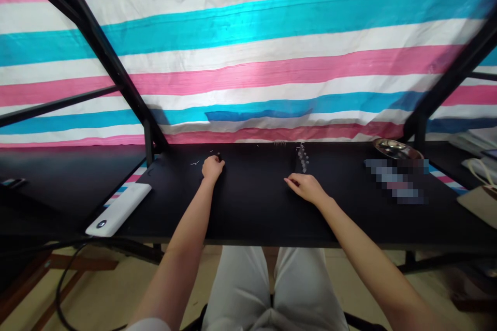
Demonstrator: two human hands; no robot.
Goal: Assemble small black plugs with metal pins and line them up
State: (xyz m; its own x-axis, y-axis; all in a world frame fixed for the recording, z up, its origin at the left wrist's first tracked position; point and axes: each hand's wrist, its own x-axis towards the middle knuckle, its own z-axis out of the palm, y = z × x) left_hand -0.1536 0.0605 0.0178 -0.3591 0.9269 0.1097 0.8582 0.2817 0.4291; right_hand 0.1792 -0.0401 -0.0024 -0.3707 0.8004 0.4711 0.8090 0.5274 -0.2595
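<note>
My left hand (213, 168) rests on the black table (252, 196) with its fingers curled closed. A small dark piece (219, 156) shows at its fingertips, too small to name. Just left of that hand lie thin white slivers (194, 163). My right hand (305, 187) is closed, thumb and fingers pinched together low over the tabletop; anything inside the pinch is hidden. Beyond it is a cluster of small clear round pieces (303, 158). At the table's back edge sits a row of tiny coil-like pieces (279, 143).
A white oblong device (118, 210) lies at the left. A shiny metal dish (398, 150) stands back right, near a blurred-out item (396, 181). Black frame posts (145, 119) rise on both sides before a striped sheet (272, 67). Papers and a bag (479, 201) are far right.
</note>
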